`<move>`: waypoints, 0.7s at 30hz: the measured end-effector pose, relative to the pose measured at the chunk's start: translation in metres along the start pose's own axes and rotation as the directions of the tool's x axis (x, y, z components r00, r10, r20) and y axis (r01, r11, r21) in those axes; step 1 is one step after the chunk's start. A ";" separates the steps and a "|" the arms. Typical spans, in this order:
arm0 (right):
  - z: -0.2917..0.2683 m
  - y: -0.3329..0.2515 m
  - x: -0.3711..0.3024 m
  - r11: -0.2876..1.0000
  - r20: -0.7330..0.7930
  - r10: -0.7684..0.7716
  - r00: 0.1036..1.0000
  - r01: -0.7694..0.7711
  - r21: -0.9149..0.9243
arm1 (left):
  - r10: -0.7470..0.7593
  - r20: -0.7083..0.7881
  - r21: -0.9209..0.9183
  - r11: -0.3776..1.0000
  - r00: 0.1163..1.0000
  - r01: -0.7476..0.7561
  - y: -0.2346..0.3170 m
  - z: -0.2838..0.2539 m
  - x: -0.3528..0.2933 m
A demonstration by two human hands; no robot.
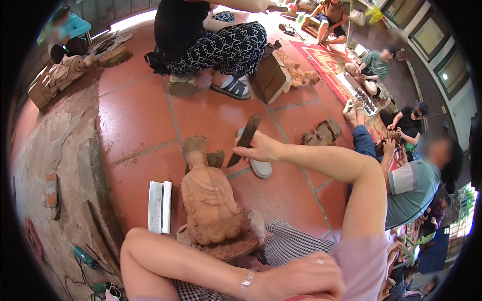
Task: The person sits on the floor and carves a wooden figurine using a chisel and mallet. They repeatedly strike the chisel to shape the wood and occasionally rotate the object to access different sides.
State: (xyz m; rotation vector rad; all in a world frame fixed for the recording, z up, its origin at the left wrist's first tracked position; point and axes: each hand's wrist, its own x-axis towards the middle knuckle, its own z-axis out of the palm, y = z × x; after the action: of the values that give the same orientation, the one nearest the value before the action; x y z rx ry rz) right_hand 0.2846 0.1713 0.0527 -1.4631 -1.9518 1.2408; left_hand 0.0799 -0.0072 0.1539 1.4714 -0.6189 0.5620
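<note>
A carved wooden seated figure [208, 193] stands in front of me, close to my checked trousers [296, 240]. My right hand [263, 146] is raised beyond it to the right, closed round a dark flat bar [248, 133] with a slanted lower end. That bar is held apart from the carving. My left hand [304, 276] is low at the near edge, with a ring and a silver wrist band [247, 282]. Its fingers are blurred and partly hidden, and a bit of red shows beneath it. A dark wood block [216, 159] lies behind the figure's shoulder.
A pale slipper [261, 168] and a rough wood chunk [321, 132] lie on the red tiles. White strips [159, 206] are left of the carving. A worn concrete ledge [70, 150] runs along the left, with a green power tool [84, 256]. Several people sit around, one [211, 45] straight ahead.
</note>
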 end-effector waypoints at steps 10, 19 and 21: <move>0.066 0.034 -0.018 0.831 -0.348 0.122 0.930 0.096 0.549 | -0.146 -0.304 0.538 0.790 0.941 0.296 -0.003 -0.077 -0.080; 0.095 0.037 -0.056 0.665 -0.369 0.368 0.854 0.035 0.746 | -0.340 -0.825 0.268 0.469 0.452 0.842 -0.033 -0.101 -0.165; 0.094 0.030 -0.060 0.664 -0.363 0.338 0.868 0.053 0.746 | -0.363 -0.872 0.099 0.526 0.328 0.845 -0.037 -0.106 -0.178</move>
State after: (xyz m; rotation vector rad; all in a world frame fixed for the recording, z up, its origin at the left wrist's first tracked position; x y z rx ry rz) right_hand 0.2534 0.0795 -0.0101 -1.3041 -0.8245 1.3421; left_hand -0.0198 0.1020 0.0043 1.6398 0.9520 0.6706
